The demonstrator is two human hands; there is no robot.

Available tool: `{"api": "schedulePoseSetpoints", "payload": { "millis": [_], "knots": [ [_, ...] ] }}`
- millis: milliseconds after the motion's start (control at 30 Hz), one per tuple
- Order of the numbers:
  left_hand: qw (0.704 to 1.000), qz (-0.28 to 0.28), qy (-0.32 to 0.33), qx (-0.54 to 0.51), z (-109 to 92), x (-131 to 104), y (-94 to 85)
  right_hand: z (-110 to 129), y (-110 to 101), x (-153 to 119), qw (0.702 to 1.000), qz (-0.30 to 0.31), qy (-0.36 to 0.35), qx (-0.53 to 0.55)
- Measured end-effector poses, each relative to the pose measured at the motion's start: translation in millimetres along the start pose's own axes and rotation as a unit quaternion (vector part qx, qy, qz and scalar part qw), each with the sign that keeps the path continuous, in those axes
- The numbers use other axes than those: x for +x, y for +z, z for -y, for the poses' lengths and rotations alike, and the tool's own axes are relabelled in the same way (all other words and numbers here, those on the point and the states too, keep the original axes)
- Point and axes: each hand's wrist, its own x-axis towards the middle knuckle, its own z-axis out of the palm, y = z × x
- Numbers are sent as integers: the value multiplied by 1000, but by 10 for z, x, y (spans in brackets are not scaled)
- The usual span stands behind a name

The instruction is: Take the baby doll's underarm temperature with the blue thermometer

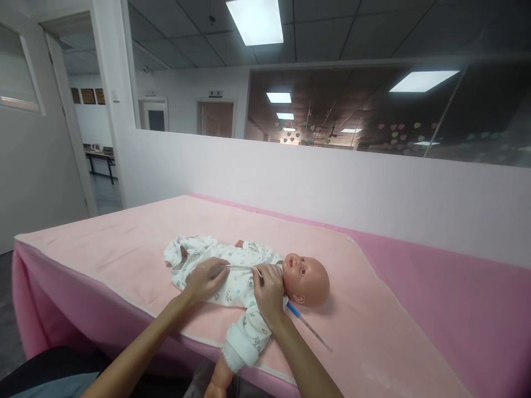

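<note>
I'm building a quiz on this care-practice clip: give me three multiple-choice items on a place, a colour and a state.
1. Where does the thermometer lie?
A. on the pink cover near the doll's head
B. on the floor
C. in the left hand

2. What colour is the thermometer's near end?
A. red
B. blue
C. green

3. How does the doll lie?
A. face down
B. sitting upright
C. on its back

A: it rests beside the head. B: the tip by the right hand is blue. C: the face points up, with the left hand on its clothes.
</note>
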Motion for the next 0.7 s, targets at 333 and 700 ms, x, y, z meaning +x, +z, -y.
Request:
{"api": "schedulePoseSetpoints", "payload": {
  "millis": [333,700],
  "knots": [
    [997,47,5,55,33,131,-118,11,-7,-6,1000,-8,8,6],
    [991,58,33,120,48,209,-253,50,-46,41,999,-19,-24,-35]
  ]
}}
